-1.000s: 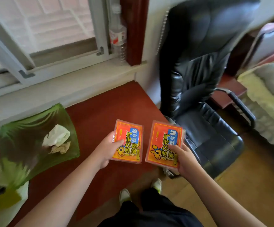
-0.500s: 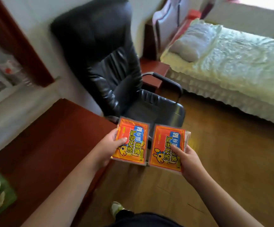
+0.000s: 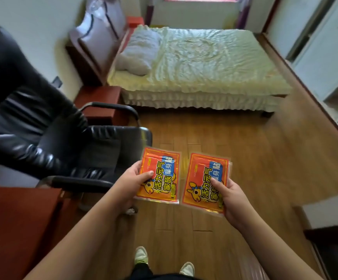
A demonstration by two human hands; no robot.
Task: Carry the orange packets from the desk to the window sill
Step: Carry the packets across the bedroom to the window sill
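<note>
Bedroom with wood-plank floor, a bed under a pale rumpled cover at the far wall, a black leather office chair at left beside the corner of a red-brown desk. In the foreground, two orange packets held flat, side by side but apart, above the floor — left hand closed on the left packet, thumb on its face; right hand closed on the right packet, apparently the top of a thin stack. Below, two light-coloured shoes on the planks.
</note>
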